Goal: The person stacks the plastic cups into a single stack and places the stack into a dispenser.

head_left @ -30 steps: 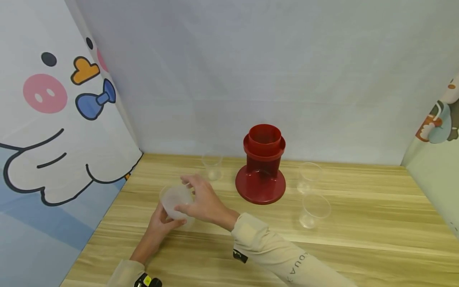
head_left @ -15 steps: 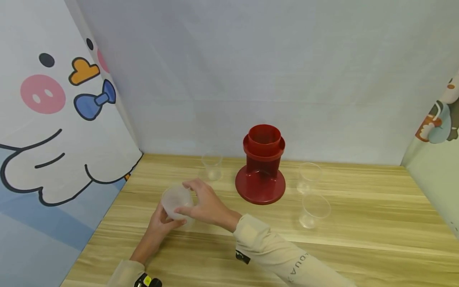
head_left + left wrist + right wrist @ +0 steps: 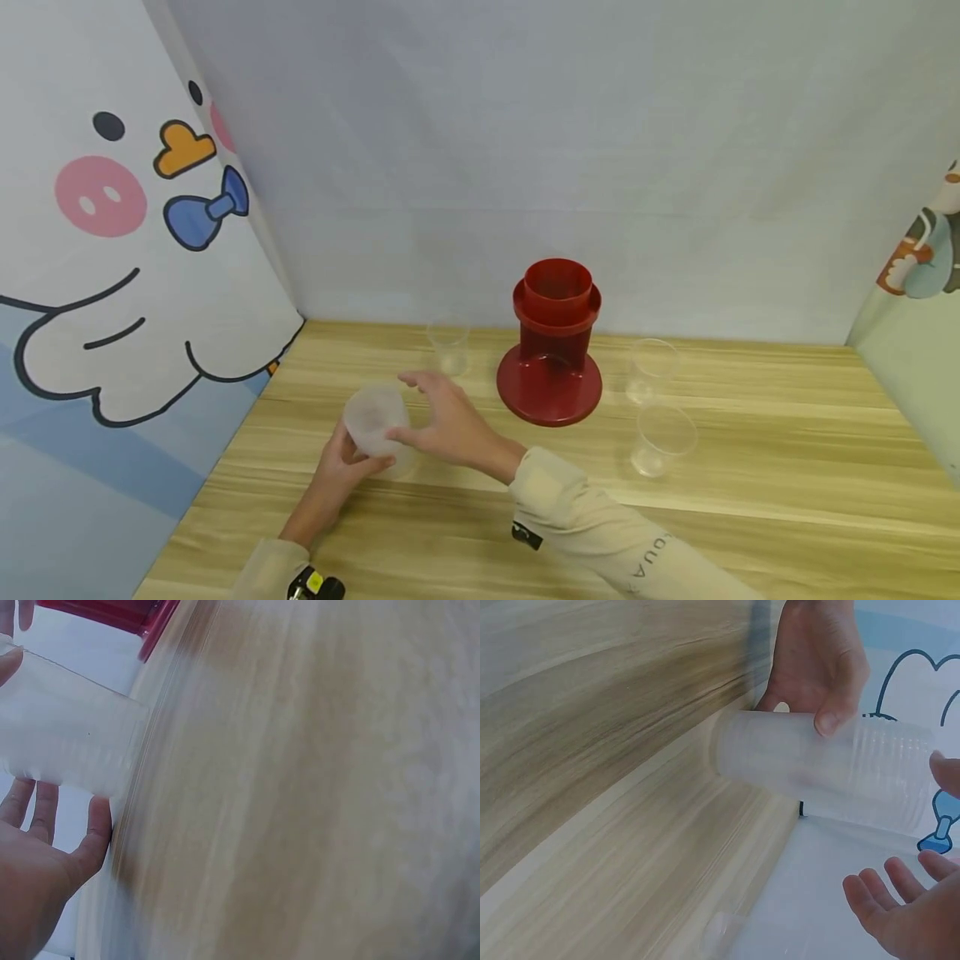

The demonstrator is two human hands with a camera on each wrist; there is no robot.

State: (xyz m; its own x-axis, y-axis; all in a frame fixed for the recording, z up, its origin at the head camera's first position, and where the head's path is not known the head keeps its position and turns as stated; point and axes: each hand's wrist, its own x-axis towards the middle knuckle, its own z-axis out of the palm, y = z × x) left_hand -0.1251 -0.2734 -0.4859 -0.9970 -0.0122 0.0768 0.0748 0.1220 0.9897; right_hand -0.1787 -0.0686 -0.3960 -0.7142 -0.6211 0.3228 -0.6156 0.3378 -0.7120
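Observation:
A stack of nested clear plastic cups (image 3: 372,414) stands on the left part of the table, the ribbed stacked rims uppermost in the right wrist view. My left hand (image 3: 336,479) grips its lower side, fingers and thumb curled round it. Beside the top is my right hand (image 3: 453,425), fingers spread apart from the cups. In the right wrist view its thumb (image 3: 946,774) is close to the rims; whether it touches them I cannot tell. The left wrist view shows the side of the cup stack (image 3: 67,724) above the left fingers (image 3: 96,825).
A red stand (image 3: 557,333) with a round base and a wide collar is at the back centre. One clear cup (image 3: 452,354) stands left of it. To its right are two more, a farther cup (image 3: 651,375) and a nearer cup (image 3: 660,446). Behind hangs a pale curtain (image 3: 480,167).
My right hand has drawn back a little to the right, its fingers moving off the cup stack. The left hand keeps its grip. The head view has shifted slightly.

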